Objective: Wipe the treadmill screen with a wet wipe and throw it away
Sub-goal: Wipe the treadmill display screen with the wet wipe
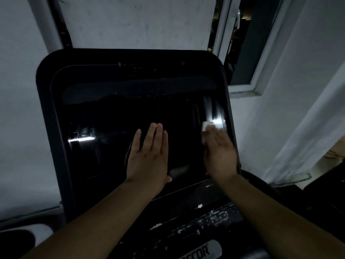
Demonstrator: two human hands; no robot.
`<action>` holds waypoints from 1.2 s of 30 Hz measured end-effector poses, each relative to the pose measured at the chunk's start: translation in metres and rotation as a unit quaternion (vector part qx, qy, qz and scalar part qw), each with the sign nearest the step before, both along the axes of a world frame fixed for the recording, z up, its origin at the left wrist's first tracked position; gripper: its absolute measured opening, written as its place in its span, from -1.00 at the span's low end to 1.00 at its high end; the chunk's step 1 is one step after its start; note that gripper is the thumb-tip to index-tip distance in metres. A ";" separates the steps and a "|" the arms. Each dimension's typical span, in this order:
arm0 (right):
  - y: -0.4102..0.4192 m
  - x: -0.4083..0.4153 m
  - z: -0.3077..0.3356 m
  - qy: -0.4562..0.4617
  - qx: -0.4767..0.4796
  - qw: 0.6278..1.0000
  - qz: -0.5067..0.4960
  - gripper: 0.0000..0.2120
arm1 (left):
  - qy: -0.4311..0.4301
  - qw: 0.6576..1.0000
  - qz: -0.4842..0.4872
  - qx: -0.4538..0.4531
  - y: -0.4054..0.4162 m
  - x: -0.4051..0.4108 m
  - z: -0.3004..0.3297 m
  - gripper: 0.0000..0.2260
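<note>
We see a screen [119, 116] of glossy black glass, smooth enough to mirror bright glints near its left and right edges. Its frame [46, 101] looks like matt dark plastic. The wipe [206, 126] at the right edge seems soft, white cloth or paper. Below the screen, the console [196, 221] is dull black, its coating chipped and flaking white.

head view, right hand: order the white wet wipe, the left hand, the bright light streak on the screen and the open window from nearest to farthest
From the right hand:
1. White wet wipe, under its fingertips at the dark glossy screen's right edge.
2. Left hand, flat on mid-screen, beside it.
3. Open white-framed window, up behind the screen.
4. Bright light streak, far left of the screen.
Three and four are close.
</note>
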State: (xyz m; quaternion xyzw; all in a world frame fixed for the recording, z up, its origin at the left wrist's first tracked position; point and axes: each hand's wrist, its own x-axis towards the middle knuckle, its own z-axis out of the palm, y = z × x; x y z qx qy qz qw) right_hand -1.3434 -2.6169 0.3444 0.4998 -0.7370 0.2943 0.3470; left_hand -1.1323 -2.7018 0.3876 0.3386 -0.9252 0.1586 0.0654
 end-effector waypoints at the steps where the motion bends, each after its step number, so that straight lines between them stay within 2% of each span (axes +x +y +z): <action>1: -0.009 0.018 -0.002 0.018 -0.003 0.999 0.036 -0.62 | 0.000 1.000 0.000 0.004 0.000 0.000 0.000 0.15; 3: -0.021 0.048 -0.005 0.053 -0.012 0.992 0.117 -0.71 | 0.005 1.000 -0.003 0.006 0.000 0.001 0.000 0.13; 5: -0.024 0.055 -0.002 0.075 -0.009 0.984 0.159 -0.69 | 0.009 1.000 -0.006 0.006 -0.001 0.002 0.000 0.13; 8: -0.014 0.018 0.009 0.076 0.010 0.991 0.109 -0.68 | 0.001 1.000 -0.007 0.005 -0.001 0.003 0.001 0.15; 10: -0.004 -0.017 0.019 0.022 0.015 0.999 0.031 -0.56 | -0.001 1.000 -0.009 0.009 -0.001 0.003 0.001 0.15; 13: 0.005 -0.046 0.028 -0.026 0.026 0.999 -0.037 -0.57 | -0.001 1.000 -0.012 0.013 0.000 0.004 0.002 0.14; 16: -0.007 -0.025 0.027 -0.022 -0.002 1.000 -0.021 -0.59 | 0.004 1.000 -0.013 0.016 0.000 0.004 0.002 0.14; 20: -0.043 0.034 0.017 0.056 -0.018 0.991 0.121 -0.71 | 0.017 0.999 -0.013 0.027 -0.001 0.003 0.002 0.14; 22: -0.052 0.041 0.024 0.070 -0.011 0.984 0.166 -0.67 | 0.022 0.999 -0.016 0.031 0.000 0.004 0.004 0.13; 24: -0.053 0.023 0.035 0.060 -0.006 0.985 0.165 -0.70 | 0.020 0.999 -0.019 0.030 0.000 0.005 0.005 0.13; 27: -0.046 -0.019 0.056 -0.032 -0.027 0.996 0.079 -0.65 | 0.012 0.999 -0.020 0.030 0.000 0.005 0.004 0.12; 30: -0.046 -0.037 0.069 -0.104 -0.060 0.993 0.011 -0.73 | 0.018 0.999 -0.024 0.035 -0.001 0.004 0.003 0.14; 33: -0.058 -0.020 0.071 -0.085 -0.075 0.994 0.014 -0.75 | 0.023 0.999 -0.025 0.033 -0.001 0.003 0.004 0.14; 36: -0.084 0.023 0.073 -0.026 -0.054 0.995 0.077 -0.72 | 0.034 0.998 -0.023 0.037 -0.002 0.002 0.005 0.15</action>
